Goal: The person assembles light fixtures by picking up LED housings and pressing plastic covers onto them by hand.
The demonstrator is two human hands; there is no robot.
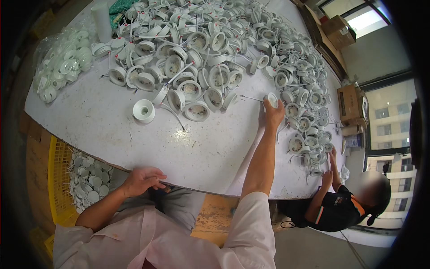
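Stretched out over the white table, my right hand [274,113] grips a small white round lamp housing [270,99], and a thin wire lead sticks out from it to the left. Around it lies a large heap of similar white lamp housings [197,41], many with wires and some with red wire caps. My left hand [144,180] rests at the near table edge, fingers loosely bent and apart, with nothing visible in it. A single white cup-shaped piece [143,111] stands apart from the heap, left of the middle.
A clear plastic bag of white rings [67,67] lies at the far left, beside a white cylinder [101,22]. Below the table's left edge, a yellow crate [60,179] holds white discs [92,181]. At the right, another person [340,204] reaches to the heap. Cardboard boxes [351,105] stand near the window.
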